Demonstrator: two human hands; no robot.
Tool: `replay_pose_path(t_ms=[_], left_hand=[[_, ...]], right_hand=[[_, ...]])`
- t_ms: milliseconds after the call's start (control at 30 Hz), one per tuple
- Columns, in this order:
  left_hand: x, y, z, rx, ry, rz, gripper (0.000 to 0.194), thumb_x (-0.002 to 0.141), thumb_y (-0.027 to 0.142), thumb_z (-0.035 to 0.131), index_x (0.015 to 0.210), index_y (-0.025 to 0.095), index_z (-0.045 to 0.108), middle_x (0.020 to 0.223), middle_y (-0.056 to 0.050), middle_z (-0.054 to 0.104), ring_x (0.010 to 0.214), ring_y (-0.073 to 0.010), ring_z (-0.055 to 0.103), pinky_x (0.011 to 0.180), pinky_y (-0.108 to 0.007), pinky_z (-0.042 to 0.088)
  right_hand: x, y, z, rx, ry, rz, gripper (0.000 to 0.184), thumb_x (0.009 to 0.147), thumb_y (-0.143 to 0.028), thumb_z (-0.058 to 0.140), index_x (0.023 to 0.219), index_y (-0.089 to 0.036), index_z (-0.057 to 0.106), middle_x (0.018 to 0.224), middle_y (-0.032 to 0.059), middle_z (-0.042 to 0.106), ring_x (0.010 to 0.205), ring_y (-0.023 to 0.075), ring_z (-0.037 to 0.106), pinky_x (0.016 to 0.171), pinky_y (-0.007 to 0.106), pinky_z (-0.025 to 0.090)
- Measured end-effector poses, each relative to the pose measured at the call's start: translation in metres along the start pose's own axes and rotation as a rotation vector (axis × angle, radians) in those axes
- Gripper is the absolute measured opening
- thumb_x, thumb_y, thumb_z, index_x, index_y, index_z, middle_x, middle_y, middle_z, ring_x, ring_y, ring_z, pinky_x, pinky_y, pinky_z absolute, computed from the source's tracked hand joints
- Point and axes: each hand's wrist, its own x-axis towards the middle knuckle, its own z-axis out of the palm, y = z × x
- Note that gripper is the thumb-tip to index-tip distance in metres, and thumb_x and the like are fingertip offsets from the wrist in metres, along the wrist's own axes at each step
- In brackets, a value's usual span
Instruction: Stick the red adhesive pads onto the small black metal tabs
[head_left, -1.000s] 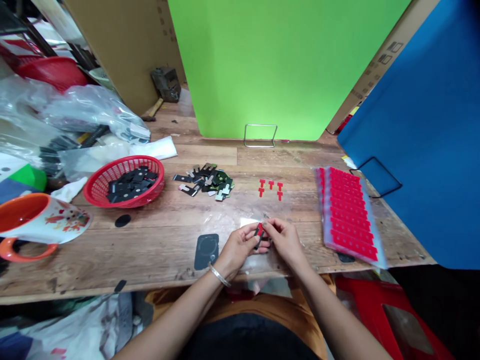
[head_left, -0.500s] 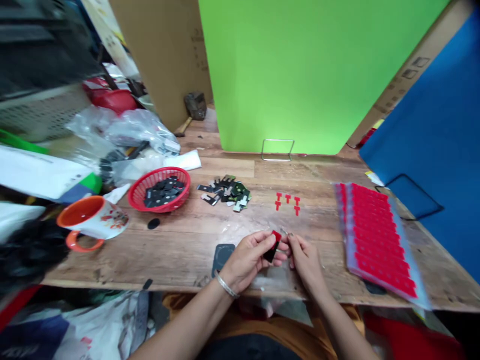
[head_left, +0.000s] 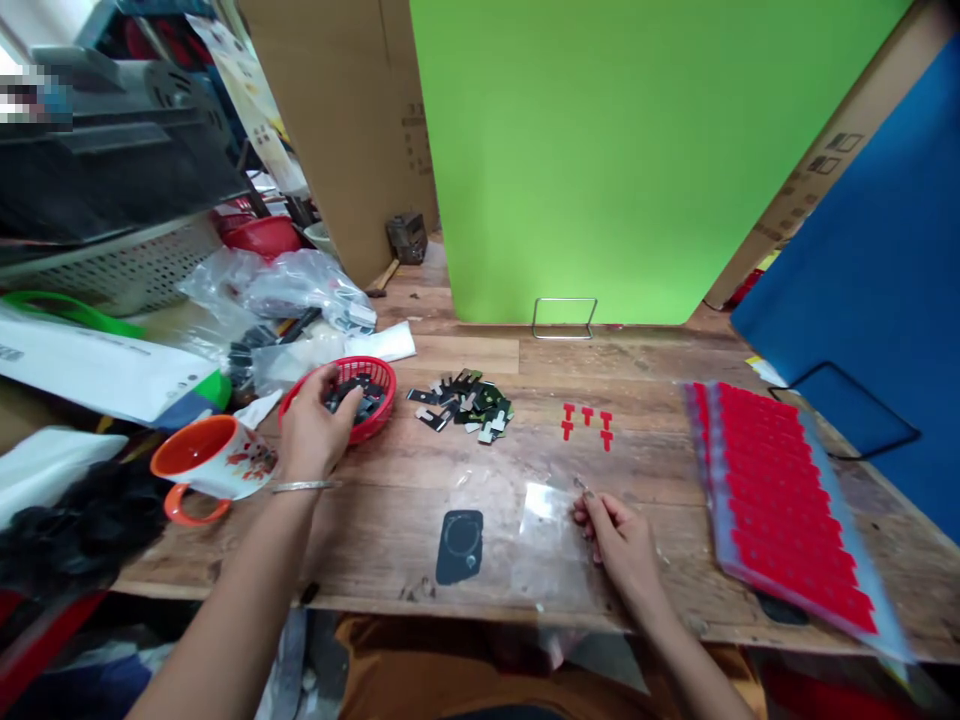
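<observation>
Both hands were on the counter (head_left: 645, 360). The left hand (head_left: 315, 430) reached into the red basket (head_left: 375, 418) at the left, its curled fingers (head_left: 346, 400) touching the black pieces (head_left: 364, 390) inside; whether they pinched one I cannot tell. The right hand (head_left: 619, 535) rested near the front edge, fingers loosely curled, beside a clear film (head_left: 544, 505).

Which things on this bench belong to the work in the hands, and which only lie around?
In the work:
- left hand over the red basket of black pieces
- right hand on the clear film
- loose black pieces
- red T-pieces
- red sheets

Lying around:
- orange mug
- plastic bags
- black pad
</observation>
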Motion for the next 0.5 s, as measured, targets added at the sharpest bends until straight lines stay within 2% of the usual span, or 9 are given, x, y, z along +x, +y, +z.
replay_pose_path(t_ms=[33, 100, 200, 267, 300, 400, 500], left_hand=[[0.001, 0.0, -0.001, 0.136, 0.029, 0.104, 0.055, 0.067, 0.035, 0.067, 0.117, 0.017, 0.054, 0.115, -0.012, 0.058, 0.108, -0.0293, 0.052, 0.095, -0.04, 0.036], [-0.004, 0.004, 0.007, 0.313, 0.015, 0.265, 0.048, 0.071, 0.035, 0.063, 0.115, 0.017, 0.056, 0.116, -0.012, 0.058, 0.11, -0.0289, 0.05, 0.096, -0.039, 0.035], [-0.021, 0.014, 0.04, 0.404, -0.221, 0.345, 0.027, 0.077, 0.035, 0.055, 0.093, 0.016, 0.066, 0.095, -0.009, 0.065, 0.094, -0.0238, 0.057, 0.089, -0.034, 0.04], [-0.029, 0.019, 0.068, 0.458, -0.39, 0.323, 0.023, 0.078, 0.035, 0.054, 0.083, 0.017, 0.068, 0.087, -0.008, 0.067, 0.087, -0.0227, 0.058, 0.085, -0.032, 0.04], [-0.031, 0.02, 0.082, 0.488, -0.437, 0.297, 0.023, 0.078, 0.035, 0.053, 0.083, 0.018, 0.068, 0.088, -0.008, 0.067, 0.088, -0.0228, 0.057, 0.085, -0.032, 0.04], [-0.028, 0.016, 0.116, 0.556, -0.454, 0.213, 0.024, 0.078, 0.034, 0.054, 0.089, 0.018, 0.067, 0.095, -0.01, 0.065, 0.094, -0.0246, 0.055, 0.085, -0.033, 0.039], [-0.021, 0.008, 0.136, 0.59, -0.432, 0.153, 0.027, 0.074, 0.034, 0.058, 0.093, 0.016, 0.064, 0.101, -0.014, 0.062, 0.098, -0.0278, 0.053, 0.084, -0.036, 0.039]], right_hand=[[0.0, 0.0, 0.0, 0.001, -0.001, -0.002, 0.044, 0.079, -0.056, 0.049, 0.076, -0.015, 0.066, 0.063, 0.004, 0.06, 0.051, 0.0136, 0.05, 0.038, 0.021, 0.036], [0.0, 0.001, 0.001, 0.003, -0.008, -0.005, 0.045, 0.08, -0.055, 0.048, 0.077, -0.014, 0.066, 0.064, 0.0038, 0.06, 0.05, 0.0125, 0.049, 0.038, 0.021, 0.035], [0.001, 0.002, 0.001, -0.005, -0.01, -0.01, 0.045, 0.08, -0.054, 0.048, 0.077, -0.013, 0.065, 0.065, 0.004, 0.06, 0.049, 0.0116, 0.047, 0.038, 0.02, 0.035], [0.001, 0.002, 0.001, -0.011, -0.011, -0.017, 0.044, 0.081, -0.053, 0.047, 0.078, -0.013, 0.065, 0.065, 0.0038, 0.06, 0.05, 0.0116, 0.047, 0.039, 0.02, 0.035], [0.001, 0.002, 0.001, -0.014, -0.012, -0.022, 0.044, 0.081, -0.053, 0.047, 0.078, -0.013, 0.065, 0.065, 0.0038, 0.06, 0.051, 0.0117, 0.048, 0.039, 0.02, 0.035], [0.001, 0.001, 0.001, -0.027, -0.004, -0.039, 0.043, 0.082, -0.051, 0.047, 0.078, -0.013, 0.065, 0.065, 0.004, 0.06, 0.052, 0.0122, 0.049, 0.041, 0.02, 0.035], [-0.001, -0.002, 0.001, -0.038, 0.006, -0.049, 0.042, 0.083, -0.051, 0.046, 0.076, -0.014, 0.064, 0.064, 0.0034, 0.061, 0.051, 0.012, 0.048, 0.042, 0.021, 0.035]])
